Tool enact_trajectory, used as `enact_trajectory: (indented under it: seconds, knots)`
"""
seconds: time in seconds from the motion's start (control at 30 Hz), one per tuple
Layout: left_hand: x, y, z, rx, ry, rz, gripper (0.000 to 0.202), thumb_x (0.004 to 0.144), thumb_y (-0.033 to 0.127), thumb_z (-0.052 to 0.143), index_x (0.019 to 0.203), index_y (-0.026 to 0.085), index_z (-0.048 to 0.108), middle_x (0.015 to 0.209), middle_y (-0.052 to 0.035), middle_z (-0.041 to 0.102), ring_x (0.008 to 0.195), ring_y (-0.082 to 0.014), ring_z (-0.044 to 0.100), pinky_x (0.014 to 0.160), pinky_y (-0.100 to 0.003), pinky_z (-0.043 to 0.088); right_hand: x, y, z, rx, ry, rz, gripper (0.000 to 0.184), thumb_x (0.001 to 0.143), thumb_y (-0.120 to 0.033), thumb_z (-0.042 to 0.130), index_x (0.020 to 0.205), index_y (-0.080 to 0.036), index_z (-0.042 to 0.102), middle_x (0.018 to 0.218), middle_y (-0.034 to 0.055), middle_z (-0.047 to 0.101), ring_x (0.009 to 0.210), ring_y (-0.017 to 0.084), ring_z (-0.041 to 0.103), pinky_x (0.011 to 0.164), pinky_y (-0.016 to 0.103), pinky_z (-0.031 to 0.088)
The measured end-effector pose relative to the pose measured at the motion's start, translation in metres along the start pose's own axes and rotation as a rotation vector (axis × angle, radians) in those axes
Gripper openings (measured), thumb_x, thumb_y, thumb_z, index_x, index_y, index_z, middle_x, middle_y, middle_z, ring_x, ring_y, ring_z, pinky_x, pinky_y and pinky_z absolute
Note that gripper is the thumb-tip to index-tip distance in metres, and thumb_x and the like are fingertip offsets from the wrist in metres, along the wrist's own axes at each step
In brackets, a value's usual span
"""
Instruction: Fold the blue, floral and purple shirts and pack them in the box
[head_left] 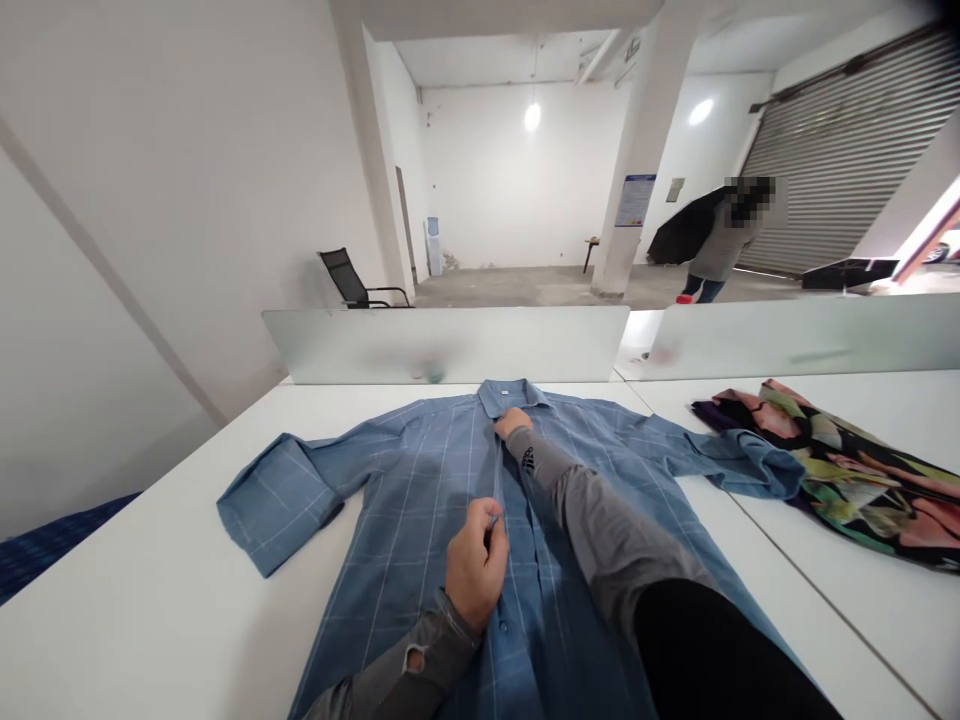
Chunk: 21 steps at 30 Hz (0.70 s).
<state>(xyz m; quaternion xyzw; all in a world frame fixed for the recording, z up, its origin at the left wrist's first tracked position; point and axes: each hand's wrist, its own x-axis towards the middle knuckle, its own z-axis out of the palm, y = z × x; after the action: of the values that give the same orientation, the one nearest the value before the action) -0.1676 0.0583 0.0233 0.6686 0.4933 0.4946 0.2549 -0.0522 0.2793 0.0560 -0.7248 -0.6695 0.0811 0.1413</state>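
Observation:
A blue checked shirt lies spread face up, its collar at the far end and its sleeves out to both sides. Its front placket runs down the middle, with a gap along it. Midway down, my left hand pinches the placket edge between thumb and fingers. Just below the collar, my right hand is closed on the same edge, the arm reaching across the shirt. What lies under the right fingers is hidden.
The shirt rests on a white table. A floral cloth lies at the right, touching one sleeve. A frosted divider edges the table's far side. Beyond it are a black chair and a person with a dark garment.

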Motion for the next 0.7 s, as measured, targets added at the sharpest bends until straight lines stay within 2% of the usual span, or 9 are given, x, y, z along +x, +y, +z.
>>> enact_trajectory:
  seconds: [0.1,0.17,0.23,0.3,0.37,0.47,0.6,0.7]
  knots:
    - [0.001,-0.002,0.001,0.007,-0.065,0.025,0.012,0.092,0.023,0.041,0.099,0.021,0.050,0.072,0.0020,0.054,0.066,-0.0139,0.054,0.067,-0.026,0.041,-0.001,-0.006,0.002,0.027,0.131,-0.070,0.029,0.089,-0.020,0.044,0.103,-0.016,0.069,0.104,0.0087,0.070,0.099,0.019,0.062,0.082,0.025,0.045]
    - [0.002,-0.003,0.002,0.015,-0.159,0.062,0.014,0.090,0.020,0.042,0.101,0.021,0.052,0.079,-0.0001,0.058,0.073,-0.0149,0.057,0.071,-0.027,0.044,-0.007,0.000,0.002,0.029,0.217,-0.121,0.033,0.092,-0.020,0.038,0.113,-0.017,0.063,0.126,0.0087,0.061,0.115,0.018,0.054,0.092,0.026,0.041]
    - [0.003,-0.003,0.002,0.043,-0.274,0.119,0.017,0.086,0.016,0.045,0.100,0.021,0.055,0.087,-0.0022,0.062,0.083,-0.0165,0.059,0.078,-0.029,0.045,-0.011,0.012,0.004,0.019,0.263,-0.135,0.033,0.092,-0.020,0.037,0.116,-0.017,0.060,0.138,0.0098,0.051,0.123,0.020,0.047,0.096,0.029,0.039]
    - [0.003,-0.003,0.003,0.096,-0.371,0.170,0.019,0.084,0.015,0.050,0.101,0.021,0.057,0.095,-0.0036,0.064,0.093,-0.0188,0.058,0.084,-0.032,0.045,-0.014,0.024,0.007,0.000,0.269,-0.109,0.032,0.090,-0.017,0.038,0.112,-0.014,0.062,0.134,0.0139,0.053,0.120,0.024,0.048,0.094,0.035,0.040]
    - [0.004,-0.001,0.001,0.162,-0.433,0.202,0.024,0.084,0.020,0.054,0.109,0.021,0.058,0.105,-0.0045,0.065,0.103,-0.0215,0.056,0.090,-0.036,0.044,-0.012,0.033,0.010,-0.019,0.256,-0.084,0.030,0.089,-0.015,0.040,0.104,-0.012,0.065,0.122,0.0169,0.059,0.113,0.027,0.051,0.091,0.038,0.041]
    - [0.003,0.003,-0.002,0.245,-0.504,0.249,0.035,0.091,0.030,0.050,0.126,0.022,0.052,0.123,-0.0057,0.062,0.119,-0.0234,0.051,0.100,-0.042,0.040,-0.005,0.039,0.014,-0.028,0.236,-0.088,0.027,0.089,-0.015,0.042,0.097,-0.011,0.068,0.113,0.0171,0.062,0.110,0.026,0.052,0.092,0.035,0.040]
    - [0.000,0.005,-0.006,0.373,-0.643,0.361,0.053,0.096,0.048,0.040,0.143,0.023,0.037,0.148,-0.0063,0.044,0.139,-0.0267,0.033,0.116,-0.053,0.021,0.007,0.041,0.010,-0.002,0.219,-0.060,0.027,0.088,-0.013,0.043,0.096,-0.009,0.069,0.111,0.0176,0.062,0.109,0.026,0.052,0.094,0.033,0.039]
    - [-0.005,0.004,-0.005,0.462,-0.714,0.427,0.072,0.090,0.065,0.038,0.148,0.024,0.030,0.156,-0.0079,0.030,0.144,-0.0344,0.021,0.115,-0.062,0.011,0.010,0.042,-0.001,0.036,0.207,-0.035,0.028,0.086,-0.008,0.042,0.100,-0.007,0.067,0.115,0.0186,0.060,0.109,0.025,0.052,0.095,0.033,0.039]
